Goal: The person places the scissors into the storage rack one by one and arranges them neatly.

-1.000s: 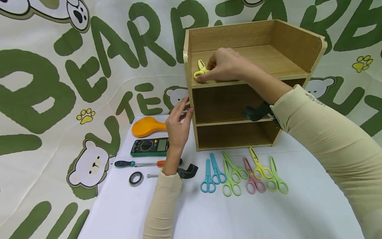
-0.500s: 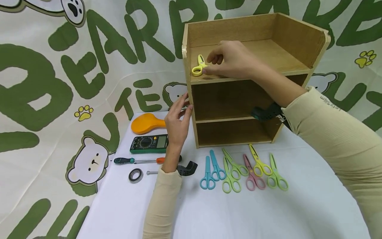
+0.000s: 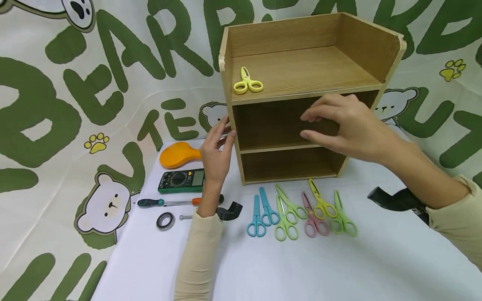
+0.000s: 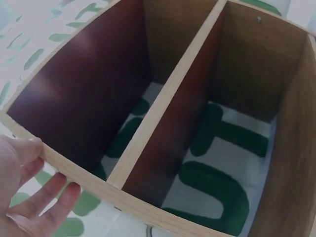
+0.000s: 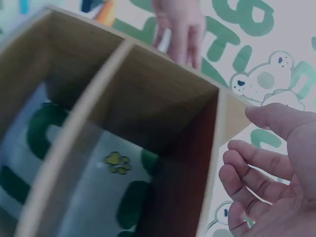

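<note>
The left hand [image 3: 216,152] steadies the wooden shelf [image 3: 301,71] at nine o'clock; the right hand [image 3: 346,125], grip wide and empty, should descend squarely toward the scissors row [image 3: 301,209] at six o'clock.

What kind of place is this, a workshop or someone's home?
Neither, most likely: it looks like a staged tabletop set. A printed bear backdrop hangs behind a white table, where scissors lie in a neat row before a small wooden shelf unit, with tools nearby.

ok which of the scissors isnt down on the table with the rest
The yellow scissors lying at the left end of the wooden shelf's top tier. The other six pairs lie in a row on the table in front of the shelf.
</note>
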Demonstrator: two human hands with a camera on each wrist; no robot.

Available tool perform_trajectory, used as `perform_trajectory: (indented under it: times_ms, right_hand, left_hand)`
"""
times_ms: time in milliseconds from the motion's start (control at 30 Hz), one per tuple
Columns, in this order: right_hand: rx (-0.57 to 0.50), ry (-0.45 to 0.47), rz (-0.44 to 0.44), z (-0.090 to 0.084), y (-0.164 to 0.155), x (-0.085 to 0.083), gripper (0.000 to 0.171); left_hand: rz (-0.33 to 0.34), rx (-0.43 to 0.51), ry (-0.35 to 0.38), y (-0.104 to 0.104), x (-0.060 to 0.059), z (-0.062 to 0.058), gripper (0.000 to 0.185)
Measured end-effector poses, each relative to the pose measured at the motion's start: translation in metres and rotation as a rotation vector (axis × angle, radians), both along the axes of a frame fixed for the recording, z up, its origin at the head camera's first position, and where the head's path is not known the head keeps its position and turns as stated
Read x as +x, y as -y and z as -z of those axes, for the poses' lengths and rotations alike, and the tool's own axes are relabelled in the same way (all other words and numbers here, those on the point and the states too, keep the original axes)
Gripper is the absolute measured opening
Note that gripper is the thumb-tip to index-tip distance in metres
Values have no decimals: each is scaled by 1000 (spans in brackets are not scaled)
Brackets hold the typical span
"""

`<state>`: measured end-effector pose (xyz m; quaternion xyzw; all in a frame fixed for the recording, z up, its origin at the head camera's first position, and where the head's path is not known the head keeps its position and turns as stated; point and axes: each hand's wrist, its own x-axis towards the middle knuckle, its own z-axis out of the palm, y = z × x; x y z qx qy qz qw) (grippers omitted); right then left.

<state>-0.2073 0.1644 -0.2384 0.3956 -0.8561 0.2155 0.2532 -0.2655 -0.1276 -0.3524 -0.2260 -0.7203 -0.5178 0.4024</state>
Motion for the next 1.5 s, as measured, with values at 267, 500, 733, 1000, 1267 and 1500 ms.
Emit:
perform_trajectory:
  times_ms: [267, 500, 733, 1000, 1267, 1500]
  right_hand:
    - [54, 60, 100, 73, -32, 32, 36]
    - [82, 145, 204, 132, -56, 47, 35]
    - [159, 250, 322, 175, -72, 62, 38]
    - [238, 354, 416, 202, -80, 76, 54]
    - [307, 362, 458, 223, -79, 80, 63]
    - [281, 354, 524, 230, -76, 81, 60]
  left_hand:
    - [-30, 12, 36, 6, 6, -1, 42]
    - [-25, 14, 44, 13, -6, 15, 43]
    - [-17, 13, 26, 13, -7, 14, 43]
    - [-32, 12, 27, 11, -7, 12, 44]
    - [-28, 16, 33, 8, -7, 13, 43]
    - [12, 21, 17, 4, -7, 11, 43]
